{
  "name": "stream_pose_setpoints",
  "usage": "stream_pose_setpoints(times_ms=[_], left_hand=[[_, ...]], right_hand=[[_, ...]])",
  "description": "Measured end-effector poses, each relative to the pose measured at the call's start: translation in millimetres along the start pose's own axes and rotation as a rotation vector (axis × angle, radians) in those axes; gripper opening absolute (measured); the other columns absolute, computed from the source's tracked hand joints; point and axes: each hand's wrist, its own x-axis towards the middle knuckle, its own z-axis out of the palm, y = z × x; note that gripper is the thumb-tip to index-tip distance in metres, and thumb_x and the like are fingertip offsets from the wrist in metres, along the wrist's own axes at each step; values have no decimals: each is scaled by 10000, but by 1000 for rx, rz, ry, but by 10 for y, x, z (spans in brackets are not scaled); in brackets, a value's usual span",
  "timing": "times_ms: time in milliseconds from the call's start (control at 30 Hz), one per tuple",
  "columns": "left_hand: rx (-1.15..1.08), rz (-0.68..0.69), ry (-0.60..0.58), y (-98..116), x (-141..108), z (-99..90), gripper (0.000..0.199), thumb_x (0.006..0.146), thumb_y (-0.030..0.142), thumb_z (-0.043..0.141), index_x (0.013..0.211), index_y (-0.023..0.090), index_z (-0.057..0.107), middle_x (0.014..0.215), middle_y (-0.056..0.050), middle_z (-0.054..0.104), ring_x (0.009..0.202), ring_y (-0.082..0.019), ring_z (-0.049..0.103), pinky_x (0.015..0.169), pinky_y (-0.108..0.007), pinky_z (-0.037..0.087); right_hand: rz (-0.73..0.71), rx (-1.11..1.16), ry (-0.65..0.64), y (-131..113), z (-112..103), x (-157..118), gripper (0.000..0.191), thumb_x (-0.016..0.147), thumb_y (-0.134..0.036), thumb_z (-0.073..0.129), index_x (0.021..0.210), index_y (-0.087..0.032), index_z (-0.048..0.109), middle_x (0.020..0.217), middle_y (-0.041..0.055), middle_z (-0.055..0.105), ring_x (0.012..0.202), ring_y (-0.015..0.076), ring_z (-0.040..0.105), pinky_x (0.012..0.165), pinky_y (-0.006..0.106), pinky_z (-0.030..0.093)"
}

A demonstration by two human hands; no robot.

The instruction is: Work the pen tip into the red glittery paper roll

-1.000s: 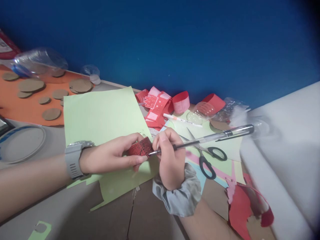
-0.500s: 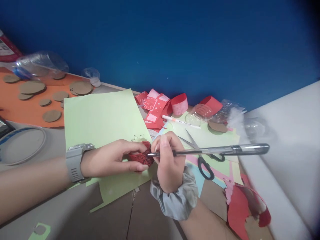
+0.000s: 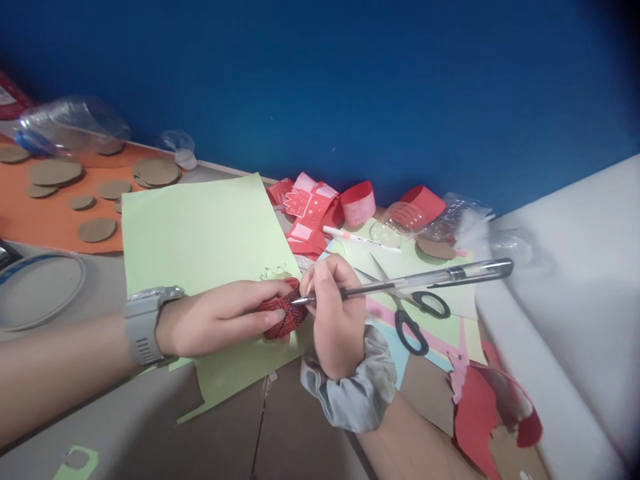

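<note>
My left hand, with a grey watch on its wrist, grips a small curved red piece covered in a fine black pattern, thumb and fingers closed around it. Beneath lies a sheet of light green paper, with small pen-drawn spikes along its right side just above the red piece. A clear pen with dark ends is pinched in my right hand, which wears a grey scrunchie. The pen's tip is at the patterned surface; whether it touches I cannot tell.
Black-handled scissors lie open on coloured paper to the right, near a white marker. Red paper loops stand by the blue wall. Cardboard discs and a plastic bottle are on the left; red scraps lie front right.
The red patterned piece has turned a little in my left hand, and the left thumb now sits higher on it. The pen's back end has swung away and slightly left.
</note>
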Motion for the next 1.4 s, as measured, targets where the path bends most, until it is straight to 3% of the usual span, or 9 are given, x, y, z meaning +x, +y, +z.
stream_pose_setpoints(times_ms=[267,700,1033,1400], left_hand=[[-11,59,38,-25,-12,2,183,1006,221,362,878,164,479,828,-17,548,730,-143,515,697,-237,437],[131,66,61,-63,-11,22,229,1015,282,337,884,161,480,813,-29,548,700,-150,504,672,-243,428],[104,67,75,-50,-3,16,210,1012,254,337,874,168,469,802,-22,540,696,-149,499,662,-243,427],[100,52,55,-43,-1,31,233,1019,267,296,873,177,453,817,-29,545,724,-161,505,692,-267,432]], right_hand=[[15,-23,-5,-10,21,-4,314,928,-266,475,630,-201,397,574,-57,389,497,74,335,462,227,277],[-6,-38,-1,-24,24,-6,338,933,-300,483,624,-202,387,563,-59,379,481,69,323,451,224,272],[-86,-44,-2,23,15,-38,352,945,-351,486,634,-207,401,557,-56,408,465,74,343,448,235,299],[-211,-179,21,12,24,-74,299,906,-201,495,638,-215,364,574,-55,406,512,85,367,498,244,337]])
